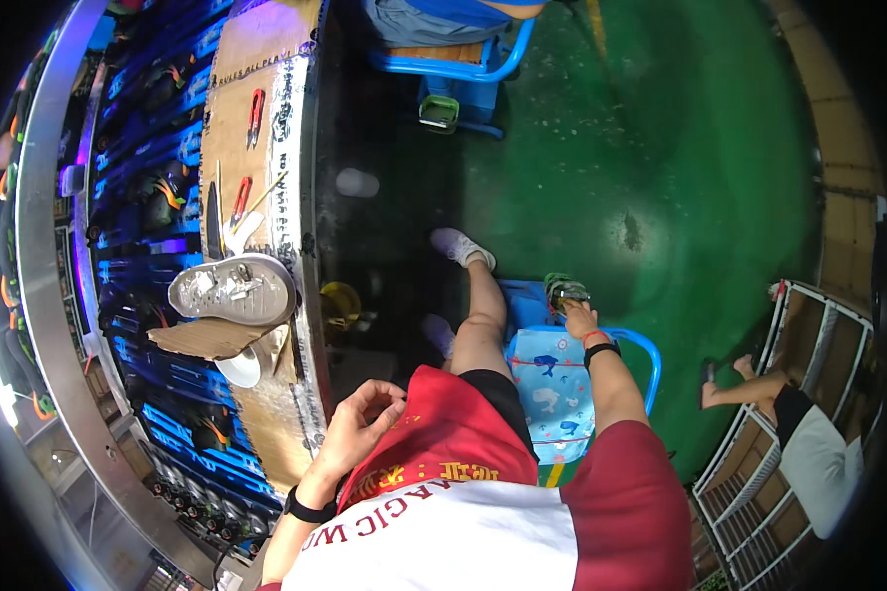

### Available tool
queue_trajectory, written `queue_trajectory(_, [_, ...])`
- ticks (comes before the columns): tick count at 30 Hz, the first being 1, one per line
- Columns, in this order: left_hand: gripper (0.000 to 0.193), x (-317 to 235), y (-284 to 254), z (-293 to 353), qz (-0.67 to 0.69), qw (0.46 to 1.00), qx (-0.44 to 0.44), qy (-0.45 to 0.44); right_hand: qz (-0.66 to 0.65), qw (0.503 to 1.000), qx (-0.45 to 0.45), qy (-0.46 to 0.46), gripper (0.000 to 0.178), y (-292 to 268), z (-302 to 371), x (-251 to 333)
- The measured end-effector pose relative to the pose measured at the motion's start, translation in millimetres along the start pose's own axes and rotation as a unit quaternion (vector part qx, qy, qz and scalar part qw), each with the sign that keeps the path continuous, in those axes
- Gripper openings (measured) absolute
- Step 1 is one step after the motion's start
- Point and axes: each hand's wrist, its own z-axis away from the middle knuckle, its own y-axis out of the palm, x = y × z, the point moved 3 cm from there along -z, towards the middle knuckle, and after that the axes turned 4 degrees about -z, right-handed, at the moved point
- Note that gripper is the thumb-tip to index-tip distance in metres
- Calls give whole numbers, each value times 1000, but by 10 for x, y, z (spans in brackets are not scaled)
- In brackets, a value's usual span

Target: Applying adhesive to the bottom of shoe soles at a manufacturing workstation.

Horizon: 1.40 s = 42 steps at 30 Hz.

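The left hand is hanging by the red apron, its fingers loosely curling around nothing visible. The right hand is touching the green container just beyond the chair; how far its fingers are closing, I cannot tell. A shoe is resting on the bench.

Light-blue rectangular fabric cushion, patterned with darker-blue and white whales, within a bright-blue tubular metal chair frame. White short-sleeved cloth shirt, its sleeves dark red and its lettering dark; red cloth lap panel with yellow characters. Black wristbands on both wrists, and a thin red cord bracelet on the right. Flat brown cardboard on the counter bears black print; the low, rounded shoe upon it is pale grey. Floor, green. The small tangled bundle at the right hand appears green and dark, though partly covered.
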Motion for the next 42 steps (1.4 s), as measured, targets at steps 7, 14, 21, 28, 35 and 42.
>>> queue_trajectory(7, [17, 16, -2, -31, -18, 999, -14, -27, 39, 998, -11, 56, 34, 6, -82, 131])
queue_trajectory(14, [18, 143, 25, -117, -29, 999, -10, -28, 23, 983, -45, 174, 25, 87, -244, 66])
queue_trajectory(21, [18, 195, 35, -134, -49, 997, -17, -64, 69, 985, -86, 129, 22, 132, -357, 49])
queue_trajectory(28, [19, 293, 86, -161, -58, 994, -11, -92, 84, 985, -100, 117, 22, 205, -480, -45])
queue_trajectory(35, [17, 398, 141, -241, -42, 996, -12, -79, 129, 984, -96, 81, 23, 304, -562, -64])
queue_trajectory(42, [19, 360, 200, -294, -56, 995, -11, -78, 138, 979, -136, 63, 22, 359, -577, -94])
